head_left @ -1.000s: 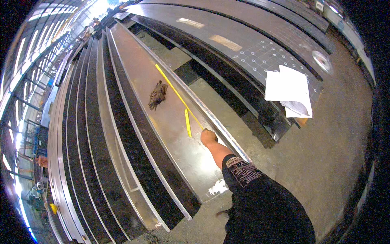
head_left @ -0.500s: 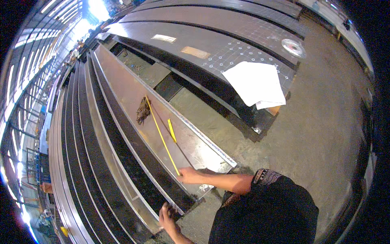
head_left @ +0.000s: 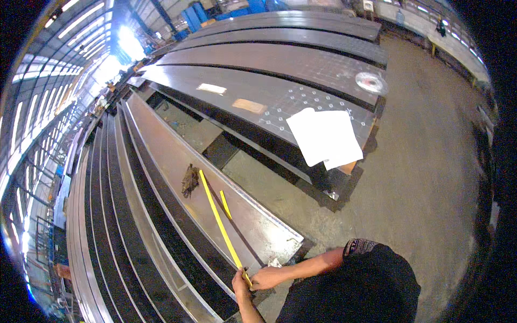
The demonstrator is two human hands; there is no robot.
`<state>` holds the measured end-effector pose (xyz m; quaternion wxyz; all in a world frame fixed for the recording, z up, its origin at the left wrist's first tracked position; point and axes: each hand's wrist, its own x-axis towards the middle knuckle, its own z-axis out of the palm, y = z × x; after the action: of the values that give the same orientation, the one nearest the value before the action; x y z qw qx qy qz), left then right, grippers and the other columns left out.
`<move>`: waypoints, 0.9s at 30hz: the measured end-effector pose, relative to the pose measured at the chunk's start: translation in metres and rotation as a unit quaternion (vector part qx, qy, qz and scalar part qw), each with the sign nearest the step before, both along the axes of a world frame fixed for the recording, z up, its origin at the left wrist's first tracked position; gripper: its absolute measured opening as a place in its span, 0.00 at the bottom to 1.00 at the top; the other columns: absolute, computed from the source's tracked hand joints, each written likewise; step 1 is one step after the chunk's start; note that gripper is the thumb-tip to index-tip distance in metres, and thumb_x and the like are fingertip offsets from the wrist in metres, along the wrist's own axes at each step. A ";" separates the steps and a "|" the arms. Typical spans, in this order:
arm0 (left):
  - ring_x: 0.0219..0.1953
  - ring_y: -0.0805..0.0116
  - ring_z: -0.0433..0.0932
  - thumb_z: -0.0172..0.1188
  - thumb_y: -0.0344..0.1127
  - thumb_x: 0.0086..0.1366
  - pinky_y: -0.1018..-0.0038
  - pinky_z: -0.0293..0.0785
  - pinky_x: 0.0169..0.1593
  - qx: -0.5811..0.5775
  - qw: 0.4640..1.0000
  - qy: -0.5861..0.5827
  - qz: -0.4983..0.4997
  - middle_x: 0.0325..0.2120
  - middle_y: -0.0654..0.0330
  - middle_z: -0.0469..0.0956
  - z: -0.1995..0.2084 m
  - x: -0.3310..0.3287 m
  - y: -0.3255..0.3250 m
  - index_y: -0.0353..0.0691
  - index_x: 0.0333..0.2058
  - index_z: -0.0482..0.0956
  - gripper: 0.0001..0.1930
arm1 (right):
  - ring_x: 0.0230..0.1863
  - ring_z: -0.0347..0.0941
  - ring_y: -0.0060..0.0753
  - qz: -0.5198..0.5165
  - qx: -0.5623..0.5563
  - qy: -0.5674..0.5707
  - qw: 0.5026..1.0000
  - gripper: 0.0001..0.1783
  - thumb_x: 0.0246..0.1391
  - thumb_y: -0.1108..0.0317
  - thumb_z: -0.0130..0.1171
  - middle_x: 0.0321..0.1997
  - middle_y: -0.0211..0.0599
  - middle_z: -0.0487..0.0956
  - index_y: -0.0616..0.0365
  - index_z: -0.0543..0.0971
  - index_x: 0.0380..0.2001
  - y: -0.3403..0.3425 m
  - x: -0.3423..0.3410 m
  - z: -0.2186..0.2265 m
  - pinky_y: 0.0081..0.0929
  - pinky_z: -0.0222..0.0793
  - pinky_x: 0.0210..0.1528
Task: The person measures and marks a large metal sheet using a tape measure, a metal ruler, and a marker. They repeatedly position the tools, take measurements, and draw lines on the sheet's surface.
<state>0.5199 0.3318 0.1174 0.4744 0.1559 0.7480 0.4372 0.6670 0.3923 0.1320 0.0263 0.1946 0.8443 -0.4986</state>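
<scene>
A yellow tape measure blade [head_left: 222, 229] stretches out over a long brown steel beam [head_left: 177, 142], its near end between my hands. My left hand [head_left: 242, 285] is closed at that near end, thumb and fingers pinching the strip. Right beside it, my right hand [head_left: 266, 277] is also closed round the tape's end, its fingers partly hidden. A small dark part shows between the hands; its kind is unclear. On the beam, next to the blade's far end, lies a crumpled brown rag [head_left: 190, 181]. A short yellow strip [head_left: 225, 204] also shows on the beam, right of the blade.
Several dark steel beams [head_left: 145, 215] run side by side at the left. At the right, wide steel plates carry white paper sheets [head_left: 326, 137], a round disc [head_left: 371, 82], a tan piece [head_left: 249, 105] and chalk-like marks. Concrete floor [head_left: 409, 177] lies beyond their ends.
My left hand has come up and right to meet my right hand at the tape's near end. My right hand has moved down the picture. The view has shifted, showing more of the far side.
</scene>
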 end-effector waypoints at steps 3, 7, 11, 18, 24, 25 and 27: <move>0.16 0.74 0.66 0.63 0.47 0.61 0.77 0.60 0.20 0.024 0.998 0.049 -0.005 0.21 0.64 0.70 -0.003 0.004 0.001 0.35 0.33 0.80 0.17 | 0.39 0.78 0.64 0.050 0.026 -0.043 0.998 0.27 0.58 0.46 0.52 0.33 0.60 0.80 0.59 0.76 0.48 -0.006 -0.008 -0.010 0.55 0.72 0.43; 0.19 0.73 0.69 0.59 0.38 0.63 0.75 0.62 0.22 0.009 0.997 0.052 -0.047 0.18 0.67 0.70 0.000 0.002 -0.018 0.34 0.34 0.81 0.11 | 0.39 0.78 0.63 0.180 0.076 -0.082 0.977 0.32 0.55 0.45 0.56 0.34 0.60 0.80 0.67 0.75 0.47 -0.003 -0.012 -0.001 0.53 0.73 0.44; 0.22 0.73 0.72 0.54 0.34 0.66 0.74 0.66 0.25 -0.106 0.983 0.113 -0.095 0.21 0.62 0.77 -0.027 -0.017 -0.053 0.34 0.42 0.82 0.13 | 0.40 0.77 0.62 0.177 0.081 -0.069 0.978 0.27 0.52 0.54 0.57 0.34 0.61 0.80 0.71 0.75 0.44 -0.002 -0.007 0.001 0.50 0.73 0.44; 0.20 0.73 0.73 0.53 0.31 0.66 0.74 0.67 0.24 0.009 0.990 0.124 0.059 0.22 0.62 0.77 -0.072 -0.026 -0.116 0.32 0.47 0.79 0.14 | 0.37 0.78 0.60 0.156 0.143 0.049 0.976 0.18 0.43 0.66 0.57 0.31 0.57 0.80 0.67 0.78 0.36 0.002 0.005 -0.079 0.51 0.74 0.38; 0.18 0.76 0.69 0.56 0.33 0.67 0.78 0.63 0.21 0.123 0.976 0.037 0.175 0.20 0.64 0.73 0.022 0.029 -0.145 0.32 0.43 0.78 0.11 | 0.40 0.77 0.57 0.256 0.097 -0.038 0.961 0.18 0.48 0.69 0.55 0.36 0.54 0.80 0.58 0.78 0.44 -0.008 -0.002 -0.084 0.50 0.72 0.43; 0.19 0.77 0.67 0.56 0.35 0.68 0.78 0.62 0.22 0.140 0.971 0.037 0.188 0.20 0.64 0.72 0.020 0.031 -0.157 0.34 0.46 0.77 0.13 | 0.40 0.77 0.57 0.256 0.088 -0.018 0.962 0.17 0.48 0.69 0.55 0.36 0.53 0.80 0.56 0.79 0.44 -0.011 -0.001 -0.087 0.50 0.72 0.43; 0.17 0.79 0.63 0.55 0.37 0.69 0.80 0.57 0.19 0.135 0.968 0.017 0.209 0.19 0.68 0.70 0.038 0.038 -0.171 0.36 0.49 0.77 0.14 | 0.42 0.77 0.57 0.284 0.095 -0.013 0.954 0.15 0.50 0.68 0.54 0.36 0.53 0.81 0.57 0.80 0.42 -0.015 -0.004 -0.087 0.50 0.71 0.44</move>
<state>0.5577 0.1610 0.1557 0.3347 0.0659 0.7059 0.6207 0.6630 0.3769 0.0451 0.1594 -0.0451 0.9079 -0.3850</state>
